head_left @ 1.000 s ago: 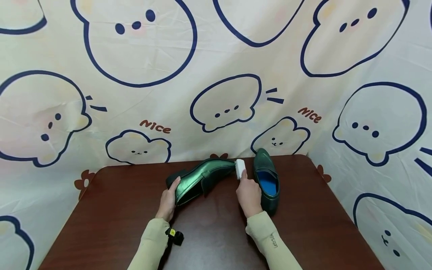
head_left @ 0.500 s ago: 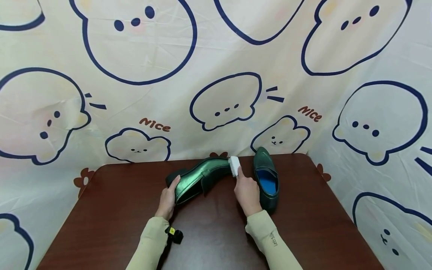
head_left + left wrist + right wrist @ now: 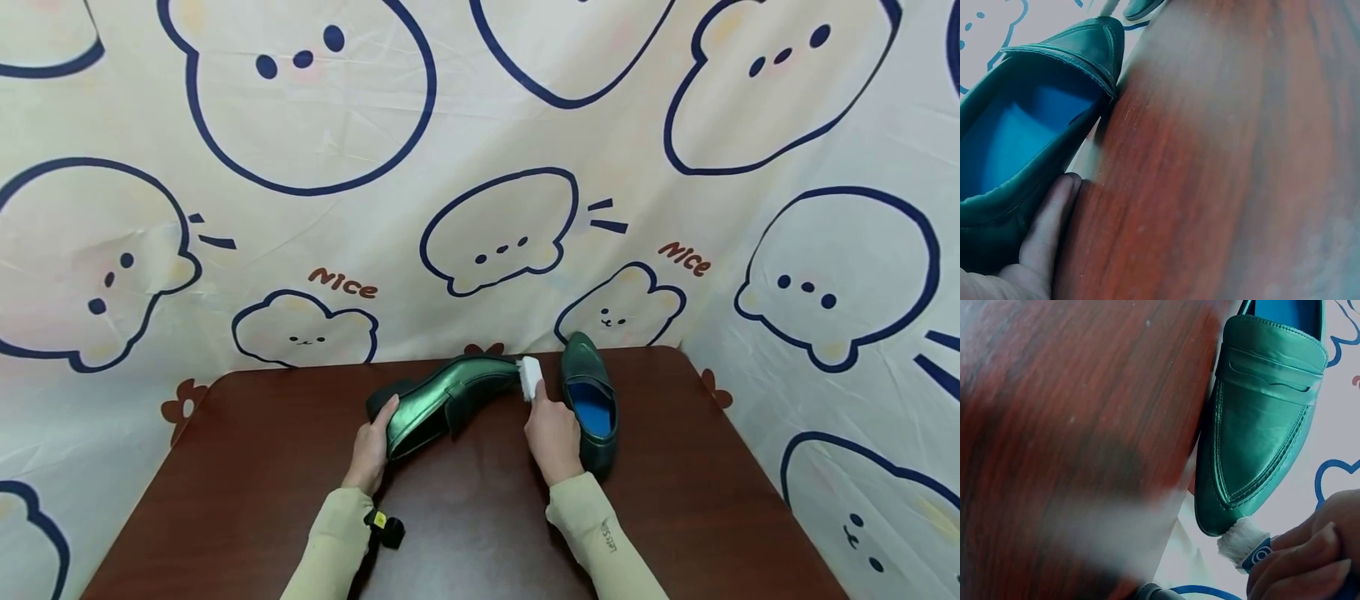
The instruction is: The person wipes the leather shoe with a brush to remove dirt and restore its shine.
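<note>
In the head view my left hand (image 3: 369, 454) grips a shiny green loafer (image 3: 423, 406) by its heel end, the shoe tipped on its side with its toe pointing right. The left wrist view shows the thumb (image 3: 1054, 212) along the loafer's outer side and the blue insole (image 3: 1029, 134) inside. My right hand (image 3: 553, 435) holds a small white brush (image 3: 532, 377), forefinger stretched along its back. White bristles (image 3: 1241, 540) meet the tip of the loafer's toe in the right wrist view, with the fingers curled round the brush's body.
A second green loafer (image 3: 588, 362) with a blue insole stands upright just right of my right hand, toe toward the back edge. The dark brown table (image 3: 465, 525) reaches back to a cartoon-printed cloth (image 3: 405, 225). A black wrist camera (image 3: 390, 532) sits at the left cuff.
The brush moved left over the loafer's toe half a second ago and is now back right at its tip. The left hand and held loafer stay nearly in place.
</note>
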Available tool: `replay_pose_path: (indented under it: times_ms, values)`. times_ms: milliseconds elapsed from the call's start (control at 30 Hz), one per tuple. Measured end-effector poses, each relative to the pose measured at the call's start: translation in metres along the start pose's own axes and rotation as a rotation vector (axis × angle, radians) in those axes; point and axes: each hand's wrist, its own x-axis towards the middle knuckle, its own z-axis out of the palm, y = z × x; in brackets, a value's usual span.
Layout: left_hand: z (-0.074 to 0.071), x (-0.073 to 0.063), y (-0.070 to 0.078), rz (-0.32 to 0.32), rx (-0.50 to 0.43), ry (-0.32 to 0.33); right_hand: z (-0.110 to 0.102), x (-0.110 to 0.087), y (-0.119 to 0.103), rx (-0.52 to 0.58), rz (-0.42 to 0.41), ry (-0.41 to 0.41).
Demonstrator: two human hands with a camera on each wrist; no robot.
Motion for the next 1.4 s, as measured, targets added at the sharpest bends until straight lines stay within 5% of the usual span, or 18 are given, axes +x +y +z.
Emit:
replay_pose_path:
  times_ms: [333, 600, 767, 1033, 1400]
  values:
    - [0.001, 0.002, -0.005, -0.025, 0.009, 0.076, -0.026, -0.007, -0.014, 0.129, -0.066, 0.01]
    - [0.0, 0.002, -0.003, -0.035, 0.023, 0.066, -0.064, -0.007, -0.011, 0.161, -0.08, 0.016]
    - [-0.001, 0.001, -0.001, -0.029, 0.023, 0.068, -0.083, 0.004, 0.014, 0.158, -0.096, 0.089]
    - [-0.002, 0.0, -0.001, -0.037, 0.027, 0.058, -0.105, 0.016, 0.071, 0.168, 0.01, 0.085]
    - [0.0, -0.001, -0.003, -0.019, 0.033, 0.063, -0.097, 0.016, 0.152, 0.121, 0.066, 0.028]
